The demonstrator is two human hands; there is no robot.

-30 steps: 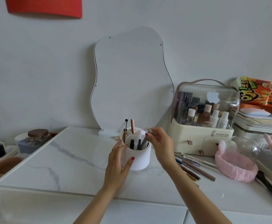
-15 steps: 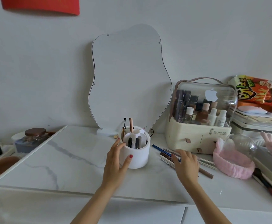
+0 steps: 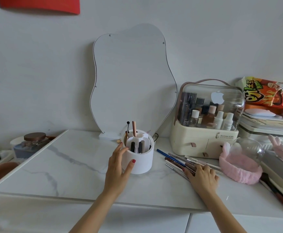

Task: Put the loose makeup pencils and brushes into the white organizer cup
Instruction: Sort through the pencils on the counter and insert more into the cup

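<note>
Several loose slim makeup pencils remain on counter; right hand has dropped from round white organizer cup onto them, grip not closed; left hand steadies cup.

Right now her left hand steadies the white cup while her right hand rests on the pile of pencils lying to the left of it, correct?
Not quite: the head view shows the pencils lying right of the white cup. The left hand steadies it; the right hand rests on the pile.

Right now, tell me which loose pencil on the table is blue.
The blue pencil, at the back of the pile, reaching nearest the white cup; the others are brown or silver.
</note>
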